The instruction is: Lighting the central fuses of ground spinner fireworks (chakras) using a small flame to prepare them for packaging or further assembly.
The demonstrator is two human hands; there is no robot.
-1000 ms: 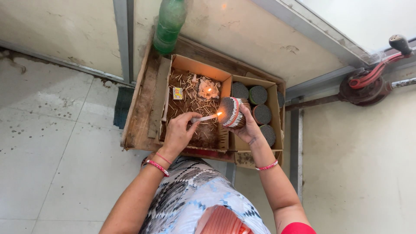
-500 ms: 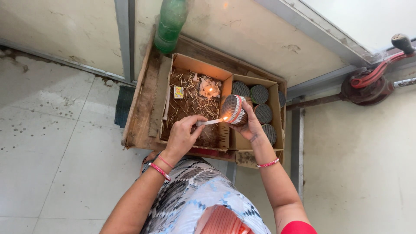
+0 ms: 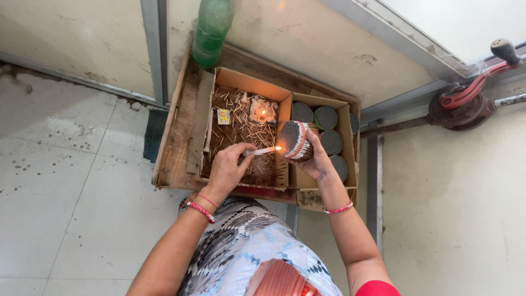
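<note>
Right hand (image 3: 313, 160) grips a round bundle (image 3: 293, 140) of thin sticks, banded in red and white, fingers wrapped around its side and dark tips facing left. Left hand (image 3: 229, 169) is closed in a pinch on a lit taper (image 3: 264, 150), its small flame touching or just short of the bundle's face (contact cannot be confirmed).

Judgement on handling: the bundle looks light but loosely bound, stiff as a mass, with individual sticks fragile and liable to slip out; best held around the banded girth, well clear of the flame end. The taper is thin and brittle; hold at the unlit end.

Position: bundle is held above the divider between the left cardboard box (image 3: 219, 82), littered with spent sticks, and the right box (image 3: 346, 123) of similar bundles, both in a wooden tray (image 3: 178, 120).
</note>
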